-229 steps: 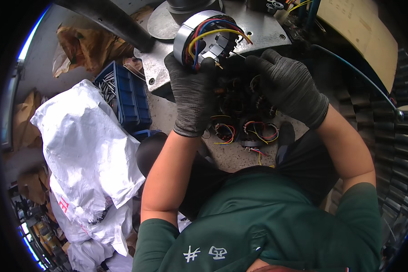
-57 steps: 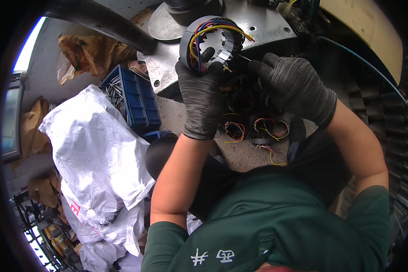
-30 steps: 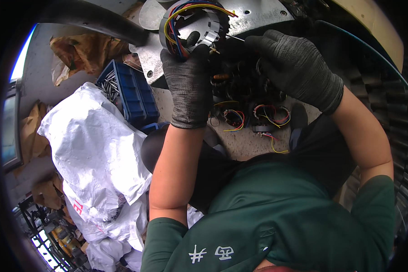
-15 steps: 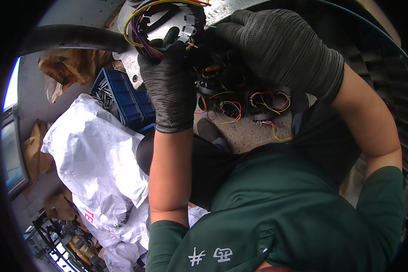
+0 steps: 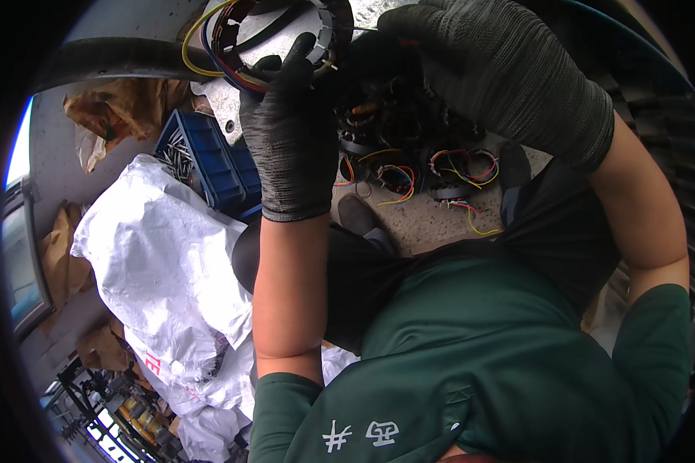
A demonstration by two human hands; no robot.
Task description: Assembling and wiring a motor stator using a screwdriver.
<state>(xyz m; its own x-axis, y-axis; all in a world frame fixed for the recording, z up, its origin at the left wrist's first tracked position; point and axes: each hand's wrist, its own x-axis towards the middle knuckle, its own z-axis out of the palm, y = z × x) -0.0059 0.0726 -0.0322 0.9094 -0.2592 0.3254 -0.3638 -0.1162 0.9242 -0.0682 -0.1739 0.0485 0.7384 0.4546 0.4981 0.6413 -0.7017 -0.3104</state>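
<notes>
In my gloved left hand (image 5: 289, 147), closed around its near edge, is a ring-shaped motor stator (image 5: 340, 27) with yellow, blue and red wires at its left side. The stator's top is cut off by the picture's edge. My gloved right hand (image 5: 510, 85) is closed on a thin tool with a narrow metal shaft (image 5: 364, 29) pointing left at the stator's right side. A little red shows between the fingers, but most of the tool's handle is hidden. Whether the tip touches the stator I cannot tell.
Several more stators (image 5: 467, 166) with coloured leads lie on the floor by my feet. A blue bin (image 5: 216, 166) of metal pins stands at the left, near a white woven sack (image 5: 162, 255). A pale metal plate (image 5: 228, 104) is beyond my left hand; a black hose-like bar (image 5: 123, 60) runs leftward.
The stator has moved up and left in the picture, and its wires have swung left. My right hand has shifted slightly right and up, with more of the tool's shaft visible.
</notes>
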